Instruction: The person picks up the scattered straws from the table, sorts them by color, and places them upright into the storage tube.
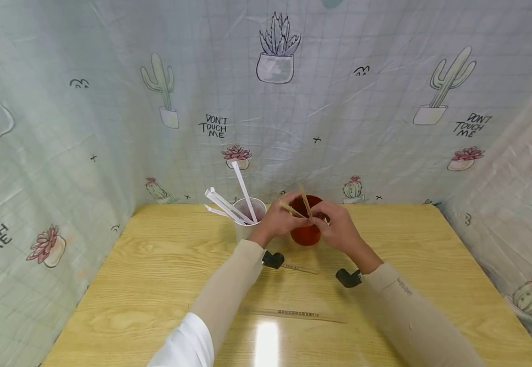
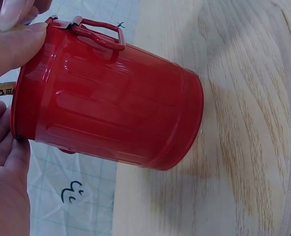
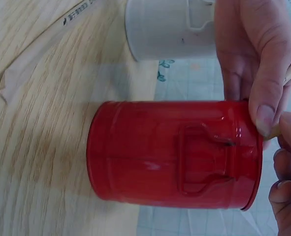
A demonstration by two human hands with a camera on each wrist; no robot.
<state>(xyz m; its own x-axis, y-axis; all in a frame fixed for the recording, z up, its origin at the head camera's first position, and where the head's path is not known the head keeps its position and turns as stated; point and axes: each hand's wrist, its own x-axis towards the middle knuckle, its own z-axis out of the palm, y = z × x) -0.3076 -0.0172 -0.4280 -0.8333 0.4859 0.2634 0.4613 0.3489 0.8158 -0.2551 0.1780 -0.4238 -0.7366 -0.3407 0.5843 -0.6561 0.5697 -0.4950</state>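
Observation:
Both hands meet over the rim of a red metal bucket (image 1: pixel 306 236), which stands upright on the table. My left hand (image 1: pixel 278 218) pinches a tan paper-wrapped straw (image 1: pixel 290 208) that slants across the bucket's mouth. A second slim tan length (image 1: pixel 306 199) rises from the fingertips of my right hand (image 1: pixel 337 227), which pinches at the same spot. Printing on brown wrapping (image 2: pixel 1 90) shows behind the rim in the left wrist view. In the right wrist view, thumb and fingers of both hands close on a short tan piece (image 3: pixel 273 132). Whatever lies inside the bucket is hidden.
A white bucket (image 1: pixel 243 232) holding several white paper-wrapped straws (image 1: pixel 222 204) stands left of the red one. Two printed brown straw wrappers, one nearer the hands (image 1: pixel 300 268) and one farther forward (image 1: pixel 298 313), lie on the wooden table (image 1: pixel 156 285). A patterned curtain (image 1: pixel 316 112) hangs behind.

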